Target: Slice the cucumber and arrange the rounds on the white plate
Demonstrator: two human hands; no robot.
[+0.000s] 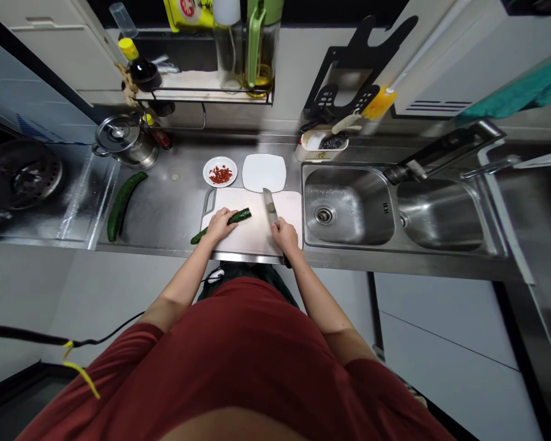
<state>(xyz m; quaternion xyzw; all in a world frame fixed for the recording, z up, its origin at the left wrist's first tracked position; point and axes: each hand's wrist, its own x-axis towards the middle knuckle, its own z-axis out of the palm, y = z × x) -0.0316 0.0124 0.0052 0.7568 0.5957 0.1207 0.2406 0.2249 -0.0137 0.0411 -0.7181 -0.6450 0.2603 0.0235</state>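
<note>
A cucumber with a cut right end (241, 215) lies slantwise on the white cutting board (257, 238). My left hand (220, 225) is wrapped over its middle and presses it to the board. My right hand (285, 236) grips the handle of a knife (270, 206), whose blade points away from me, to the right of the cut end and apart from it. Beyond the board stand a small plate of chopped red pieces (220, 175) and a white square plate (264, 173) with nothing on it.
A whole cucumber (122, 205) lies on the steel counter (165, 208) at the left, near a lidded pot (127, 144). A double sink (353, 208) is at the right. Bottles stand on a wire shelf (202, 95) above the counter.
</note>
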